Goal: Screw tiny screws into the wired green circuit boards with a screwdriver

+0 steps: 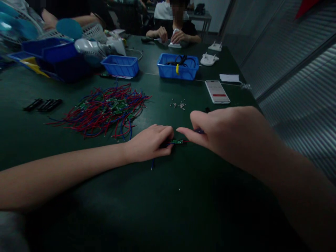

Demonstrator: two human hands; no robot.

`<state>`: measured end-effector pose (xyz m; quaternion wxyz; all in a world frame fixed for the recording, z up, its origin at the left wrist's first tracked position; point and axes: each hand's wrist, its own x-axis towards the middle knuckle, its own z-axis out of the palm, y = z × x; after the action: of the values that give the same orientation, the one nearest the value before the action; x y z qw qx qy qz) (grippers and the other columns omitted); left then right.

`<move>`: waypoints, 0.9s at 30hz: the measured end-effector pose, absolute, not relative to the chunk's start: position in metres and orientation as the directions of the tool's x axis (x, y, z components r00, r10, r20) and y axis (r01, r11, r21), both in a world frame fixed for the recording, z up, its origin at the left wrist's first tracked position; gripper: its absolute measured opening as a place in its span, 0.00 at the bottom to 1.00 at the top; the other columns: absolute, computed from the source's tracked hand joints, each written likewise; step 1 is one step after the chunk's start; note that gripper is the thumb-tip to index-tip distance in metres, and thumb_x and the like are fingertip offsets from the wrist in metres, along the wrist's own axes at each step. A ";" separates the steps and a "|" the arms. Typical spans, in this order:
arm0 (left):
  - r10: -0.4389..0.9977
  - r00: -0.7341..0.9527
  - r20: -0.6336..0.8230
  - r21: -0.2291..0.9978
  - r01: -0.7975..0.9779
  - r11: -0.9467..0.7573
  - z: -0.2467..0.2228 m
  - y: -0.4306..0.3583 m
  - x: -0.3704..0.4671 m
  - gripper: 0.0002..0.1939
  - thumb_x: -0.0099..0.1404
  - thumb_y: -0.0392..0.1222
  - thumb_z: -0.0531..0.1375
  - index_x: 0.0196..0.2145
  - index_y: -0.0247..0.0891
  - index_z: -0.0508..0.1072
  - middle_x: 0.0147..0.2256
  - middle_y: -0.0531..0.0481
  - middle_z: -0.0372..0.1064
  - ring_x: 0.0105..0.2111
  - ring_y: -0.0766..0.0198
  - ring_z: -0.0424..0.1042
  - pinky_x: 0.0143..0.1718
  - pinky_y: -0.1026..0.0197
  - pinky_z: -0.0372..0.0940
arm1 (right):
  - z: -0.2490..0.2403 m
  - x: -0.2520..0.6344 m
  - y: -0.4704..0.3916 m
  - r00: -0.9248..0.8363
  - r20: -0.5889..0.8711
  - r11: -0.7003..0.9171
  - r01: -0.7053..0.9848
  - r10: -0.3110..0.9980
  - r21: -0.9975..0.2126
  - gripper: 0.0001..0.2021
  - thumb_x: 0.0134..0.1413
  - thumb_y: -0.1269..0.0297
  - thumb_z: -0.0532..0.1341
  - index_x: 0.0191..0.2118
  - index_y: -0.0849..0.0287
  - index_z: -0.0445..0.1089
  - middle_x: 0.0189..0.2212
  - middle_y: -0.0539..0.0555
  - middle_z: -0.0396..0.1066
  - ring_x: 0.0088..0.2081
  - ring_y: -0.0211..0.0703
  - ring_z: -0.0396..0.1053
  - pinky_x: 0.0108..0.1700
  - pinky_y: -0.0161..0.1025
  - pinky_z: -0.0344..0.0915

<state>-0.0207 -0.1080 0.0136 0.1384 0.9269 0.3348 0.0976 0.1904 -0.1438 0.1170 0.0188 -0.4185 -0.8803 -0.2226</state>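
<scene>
Near the middle of the dark green table (147, 210), my left hand (152, 142) is closed around one end of a small green circuit board (177, 141) with thin red and blue wires. A blue wire end (152, 164) pokes out below that hand. To the right, my right hand (223, 127) is closed, its thumb stretched leftward over the board's right end. A bit of something dark blue (199, 131) shows between its fingers; most of it is hidden. Behind the hands lie small screws (181, 105). A large pile of boards with red and blue wires (105, 108) lies at the left.
Black plastic parts (49, 105) lie far left. Behind are a blue bin (121, 66), another blue bin (177, 71) with black cables, and stacked blue bins (57, 57). A phone (217, 91) lies at the right. A person (174, 31) across the table handles a white part.
</scene>
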 end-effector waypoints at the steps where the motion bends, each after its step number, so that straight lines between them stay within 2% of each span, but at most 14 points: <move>1: 0.646 0.759 0.079 0.329 0.592 -0.736 0.014 -0.108 -0.020 0.08 0.65 0.44 0.53 0.38 0.38 0.64 0.35 0.49 0.67 0.36 0.60 0.67 0.40 0.56 0.60 | 0.116 0.190 -0.144 -0.631 0.222 0.528 0.757 0.743 0.386 0.20 0.63 0.49 0.44 0.34 0.57 0.65 0.17 0.51 0.63 0.19 0.39 0.59 0.24 0.35 0.39; 3: 0.643 0.763 0.067 0.345 0.587 -0.733 0.016 -0.108 -0.020 0.07 0.64 0.44 0.54 0.38 0.38 0.64 0.36 0.49 0.67 0.37 0.60 0.68 0.41 0.56 0.61 | 0.116 0.188 -0.144 -0.607 0.192 0.523 0.775 0.771 0.355 0.20 0.63 0.49 0.44 0.34 0.56 0.65 0.17 0.50 0.63 0.19 0.38 0.58 0.24 0.35 0.38; 6: 0.639 0.765 0.083 0.342 0.581 -0.739 0.016 -0.108 -0.021 0.09 0.64 0.45 0.54 0.40 0.38 0.64 0.37 0.48 0.68 0.38 0.59 0.68 0.40 0.56 0.61 | 0.120 0.186 -0.146 -0.658 0.101 0.635 0.749 0.746 0.186 0.13 0.61 0.58 0.48 0.43 0.57 0.65 0.19 0.48 0.65 0.18 0.35 0.57 0.23 0.34 0.39; 8: 0.631 0.768 0.105 0.328 0.572 -0.751 0.015 -0.108 -0.022 0.11 0.65 0.46 0.54 0.42 0.37 0.64 0.40 0.46 0.69 0.38 0.58 0.68 0.40 0.55 0.61 | 0.123 0.187 -0.148 -0.712 0.064 0.708 0.702 0.699 0.072 0.14 0.59 0.63 0.49 0.49 0.60 0.61 0.21 0.47 0.66 0.19 0.34 0.57 0.22 0.33 0.41; 10: 0.623 0.773 0.119 0.317 0.565 -0.761 0.014 -0.109 -0.023 0.12 0.65 0.46 0.54 0.43 0.37 0.64 0.42 0.44 0.69 0.39 0.57 0.69 0.41 0.55 0.62 | 0.124 0.187 -0.150 -0.741 0.060 0.739 0.672 0.669 0.045 0.15 0.59 0.66 0.49 0.50 0.62 0.60 0.21 0.47 0.66 0.19 0.33 0.57 0.21 0.33 0.41; 12: 0.623 0.773 0.118 0.314 0.567 -0.762 0.014 -0.109 -0.023 0.11 0.65 0.45 0.54 0.42 0.37 0.65 0.40 0.44 0.69 0.39 0.58 0.69 0.41 0.55 0.62 | 0.125 0.189 -0.150 -0.749 0.079 0.740 0.662 0.657 0.122 0.13 0.61 0.66 0.48 0.48 0.63 0.61 0.19 0.47 0.64 0.18 0.34 0.56 0.21 0.34 0.40; 14: 0.628 0.771 0.104 0.318 0.572 -0.756 0.013 -0.108 -0.022 0.10 0.65 0.45 0.53 0.40 0.37 0.66 0.38 0.46 0.70 0.38 0.58 0.68 0.41 0.55 0.62 | 0.123 0.191 -0.148 -0.751 0.112 0.713 0.655 0.650 0.252 0.12 0.64 0.64 0.47 0.45 0.62 0.63 0.17 0.47 0.61 0.17 0.34 0.54 0.21 0.34 0.38; 16: 0.633 0.769 0.092 0.324 0.578 -0.749 0.013 -0.108 -0.021 0.10 0.66 0.44 0.53 0.41 0.37 0.67 0.36 0.47 0.69 0.38 0.59 0.68 0.41 0.55 0.62 | 0.121 0.193 -0.145 -0.758 0.154 0.677 0.640 0.634 0.363 0.15 0.65 0.59 0.45 0.42 0.60 0.65 0.16 0.48 0.61 0.16 0.35 0.53 0.21 0.34 0.37; 18: 0.640 0.764 0.086 0.325 0.585 -0.743 0.014 -0.107 -0.021 0.11 0.65 0.45 0.53 0.42 0.37 0.67 0.36 0.48 0.69 0.37 0.60 0.68 0.41 0.55 0.61 | 0.118 0.196 -0.140 -0.743 0.204 0.628 0.655 0.638 0.421 0.19 0.65 0.51 0.44 0.38 0.58 0.66 0.17 0.50 0.63 0.17 0.35 0.53 0.22 0.35 0.37; 20: 0.643 0.762 0.077 0.328 0.590 -0.738 0.015 -0.107 -0.021 0.10 0.65 0.45 0.53 0.40 0.37 0.66 0.35 0.48 0.68 0.36 0.60 0.67 0.40 0.56 0.61 | 0.116 0.197 -0.136 -0.690 0.239 0.572 0.709 0.683 0.413 0.22 0.63 0.46 0.44 0.36 0.57 0.66 0.18 0.51 0.65 0.18 0.36 0.55 0.23 0.35 0.37; 22: 0.640 0.764 0.083 0.336 0.584 -0.739 0.016 -0.108 -0.021 0.08 0.65 0.44 0.53 0.38 0.37 0.65 0.34 0.49 0.67 0.35 0.61 0.67 0.39 0.57 0.61 | 0.116 0.198 -0.133 -0.647 0.215 0.572 0.754 0.731 0.324 0.22 0.62 0.46 0.45 0.37 0.57 0.66 0.20 0.51 0.67 0.18 0.37 0.57 0.23 0.35 0.38; 25: 0.647 0.756 0.095 0.339 0.587 -0.735 0.017 -0.110 -0.021 0.07 0.65 0.44 0.54 0.35 0.37 0.63 0.32 0.50 0.66 0.33 0.62 0.65 0.38 0.58 0.60 | 0.116 0.197 -0.132 -0.666 0.141 0.661 0.745 0.733 0.089 0.16 0.62 0.56 0.47 0.48 0.60 0.62 0.27 0.51 0.70 0.21 0.35 0.60 0.23 0.35 0.42; 27: 0.655 0.750 0.092 0.337 0.595 -0.729 0.016 -0.110 -0.021 0.06 0.64 0.43 0.54 0.36 0.38 0.62 0.32 0.51 0.65 0.33 0.63 0.65 0.37 0.58 0.60 | 0.117 0.197 -0.133 -0.704 0.116 0.711 0.703 0.700 -0.024 0.16 0.61 0.64 0.48 0.52 0.62 0.58 0.29 0.51 0.71 0.23 0.35 0.62 0.23 0.34 0.44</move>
<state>-0.0208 -0.1102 0.0164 0.1450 0.9242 0.3380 0.1026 0.1969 -0.1331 0.1166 0.0582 -0.3801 -0.9230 -0.0112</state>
